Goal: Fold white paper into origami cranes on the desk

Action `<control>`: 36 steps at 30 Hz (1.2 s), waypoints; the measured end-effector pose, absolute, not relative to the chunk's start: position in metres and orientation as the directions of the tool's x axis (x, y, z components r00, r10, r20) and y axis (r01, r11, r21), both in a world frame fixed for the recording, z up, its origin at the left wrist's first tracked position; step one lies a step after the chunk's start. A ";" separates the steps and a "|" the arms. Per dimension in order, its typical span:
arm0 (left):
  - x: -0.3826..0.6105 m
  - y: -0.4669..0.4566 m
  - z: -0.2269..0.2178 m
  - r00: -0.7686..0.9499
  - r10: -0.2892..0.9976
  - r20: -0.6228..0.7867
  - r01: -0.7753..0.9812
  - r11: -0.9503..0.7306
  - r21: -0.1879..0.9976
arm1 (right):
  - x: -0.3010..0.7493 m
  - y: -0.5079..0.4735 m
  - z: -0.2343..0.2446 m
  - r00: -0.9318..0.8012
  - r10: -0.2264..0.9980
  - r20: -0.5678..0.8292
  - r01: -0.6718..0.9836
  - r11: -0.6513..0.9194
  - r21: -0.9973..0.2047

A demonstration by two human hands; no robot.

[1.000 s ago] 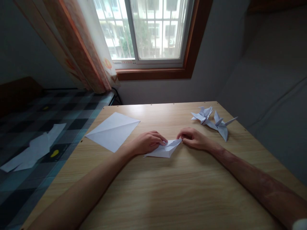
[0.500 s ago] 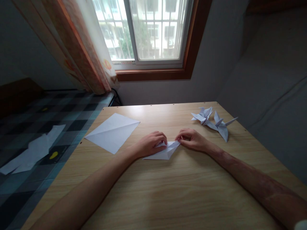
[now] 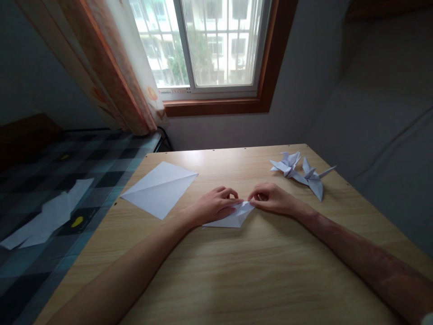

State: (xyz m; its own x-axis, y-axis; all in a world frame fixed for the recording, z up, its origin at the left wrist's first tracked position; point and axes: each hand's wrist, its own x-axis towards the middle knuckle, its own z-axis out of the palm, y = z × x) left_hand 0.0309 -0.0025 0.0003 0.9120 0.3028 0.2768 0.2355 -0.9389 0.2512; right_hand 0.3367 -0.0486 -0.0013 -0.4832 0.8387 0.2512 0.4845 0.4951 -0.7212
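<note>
A small folded white paper piece (image 3: 230, 219) lies on the wooden table (image 3: 237, 271) in front of me. My left hand (image 3: 214, 205) rests on its left part with curled fingers pressing the paper down. My right hand (image 3: 270, 198) pinches the paper's right tip between thumb and fingers. The two hands almost touch over the fold.
A creased white square sheet (image 3: 158, 188) lies to the left on the table. Two finished paper cranes (image 3: 301, 171) sit at the far right. Off the table's left edge is a checked bedcover (image 3: 50, 180) with white paper scraps (image 3: 47, 219). A window (image 3: 209, 45) and curtain (image 3: 115, 67) are behind.
My hands have drawn closer together over the folded paper, and the right tip has been pushed leftward, making the piece shorter. The view tilted slightly.
</note>
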 end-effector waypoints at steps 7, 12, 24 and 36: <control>0.031 -0.005 0.006 0.911 0.298 0.286 0.209 -0.930 0.302 | 0.331 -0.048 0.005 -0.511 0.840 0.181 0.480 0.454 -0.751; 0.030 -0.007 0.011 0.903 0.317 0.291 0.208 -0.914 0.349 | 0.327 -0.052 0.008 -0.504 0.844 0.185 0.461 0.443 -0.769; 0.030 -0.006 0.009 0.908 0.322 0.269 0.211 -0.904 0.372 | 0.324 -0.049 0.001 -0.423 0.901 0.098 0.474 0.312 -0.823; 0.032 -0.009 0.016 0.894 0.355 0.273 0.227 -0.885 0.407 | 0.315 -0.048 -0.007 -0.367 0.926 0.089 0.445 0.258 -0.858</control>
State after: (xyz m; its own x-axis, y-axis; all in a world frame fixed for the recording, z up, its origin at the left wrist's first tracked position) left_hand 0.0317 -0.0087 0.0157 0.8941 0.3549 0.2730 0.2267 -0.8847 0.4074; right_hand 0.3154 -0.0477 -0.0074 -0.3668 0.9261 0.0886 0.4446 0.2582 -0.8577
